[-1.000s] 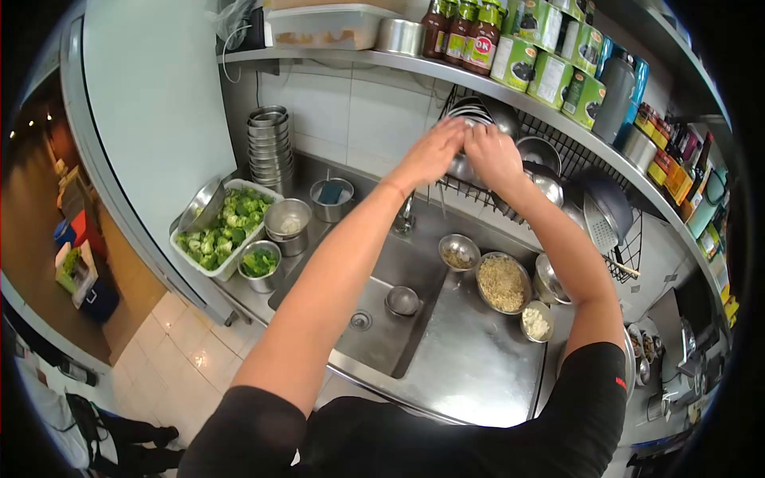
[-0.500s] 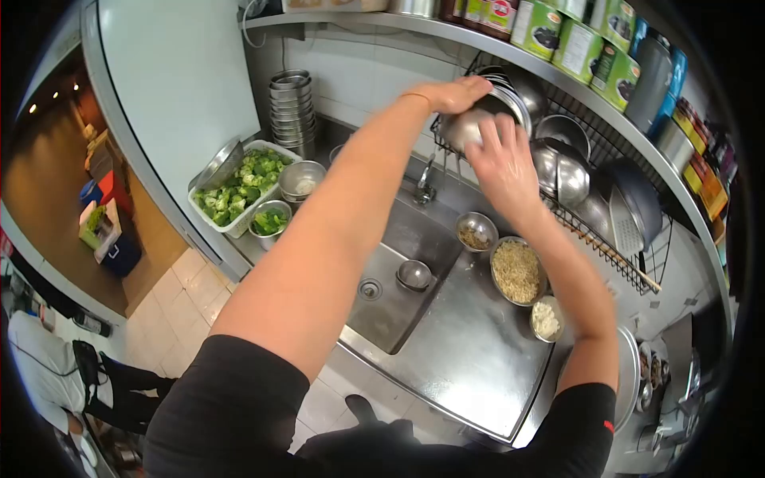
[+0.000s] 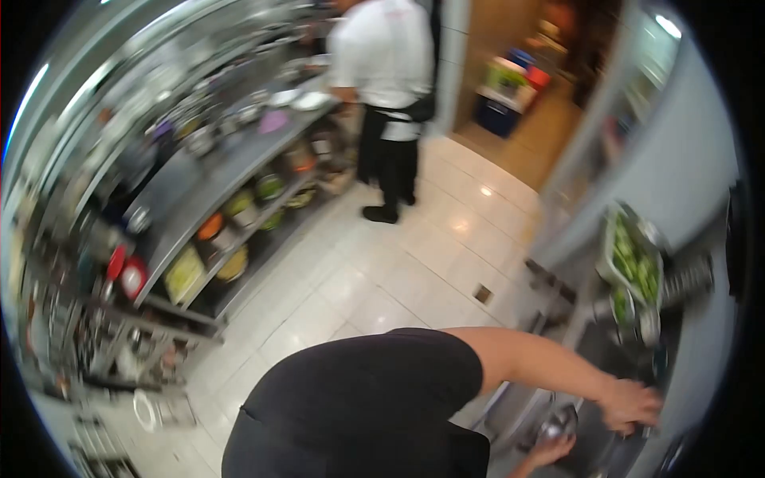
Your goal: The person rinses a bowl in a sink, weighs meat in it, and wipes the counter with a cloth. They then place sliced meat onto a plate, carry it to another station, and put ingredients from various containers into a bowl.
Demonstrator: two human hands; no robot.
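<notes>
My left hand (image 3: 628, 405) reaches down over the back of the sink, its fingers curled on the faucet (image 3: 635, 431), which shows only in part. Lower down, my right hand (image 3: 553, 451) grips a shiny metal bowl (image 3: 559, 422) above the sink (image 3: 510, 410). Motion blur softens both hands and the bowl's rim. Beyond my left hand stands a white container (image 3: 610, 253) of cut broccoli (image 3: 634, 259), with a small bowl of green pieces (image 3: 622, 304) beside it.
A person (image 3: 386, 88) in a white top and black apron stands at the long steel counter (image 3: 231, 163). Food containers fill its lower shelf. Pale floor tiles (image 3: 343, 271) lie between counter and sink. A doorway (image 3: 486, 48) opens at the back, near a stack of metal containers (image 3: 688, 276).
The view has swung left toward the room. Both hands have left the bowl rack; my right hand now holds a metal bowl low over the sink, and my left is at the faucet.
</notes>
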